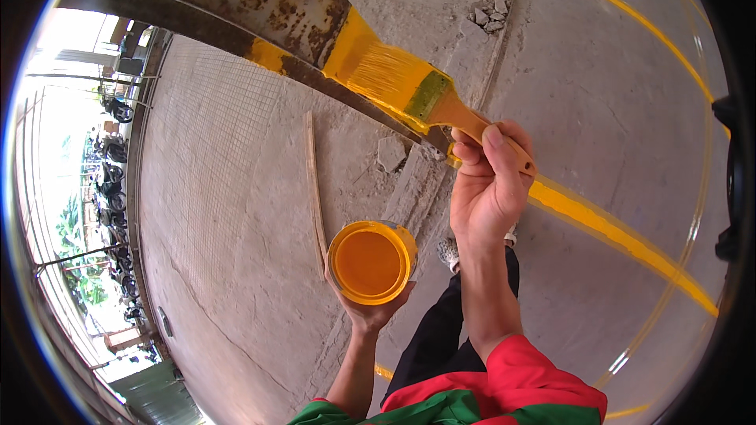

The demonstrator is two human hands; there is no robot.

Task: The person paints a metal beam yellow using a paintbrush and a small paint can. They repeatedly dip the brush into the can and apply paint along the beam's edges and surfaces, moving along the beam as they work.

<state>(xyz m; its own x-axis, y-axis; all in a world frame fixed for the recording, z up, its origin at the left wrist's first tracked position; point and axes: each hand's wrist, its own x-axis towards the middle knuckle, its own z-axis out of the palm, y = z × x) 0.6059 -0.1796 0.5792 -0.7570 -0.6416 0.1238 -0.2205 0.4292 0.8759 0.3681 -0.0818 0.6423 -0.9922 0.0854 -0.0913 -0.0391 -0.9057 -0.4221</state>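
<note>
The right hand (492, 185) holds a wide, flat brush (431, 96), its fingers (502, 156) pinching the smooth wooden handle near the end, where a small round hole goes through. The metal band of the brush is smeared with greenish yellow, and its bristles (382, 75) form a broad, finely streaked block soaked in thick yellow paint. They appear to lie against the end of a long metal beam (260, 8), which slants in from the upper left. The beam's broad face is brown and grey, blotched with flaky rust, while glossy yellow covers its edge beside the bristles.

Lower down, well apart from the brush, the left hand (372, 313) supports a round can (412, 250) by its side and base. Its fingers are spread around the curved wall, partly hidden behind it. Inside the yellow-coated rim, the orange-yellow paint (366, 264) has a smooth, level surface.

Below is a grey concrete floor (236, 197), scuffed and cracked, with a rough raised strip (421, 181) across it. A thin, straight wooden strip (315, 185) lies left of the can. Jagged stones (492, 16) sit in a small heap beyond the brush, and a yellow line (587, 216) runs off to the right.
</note>
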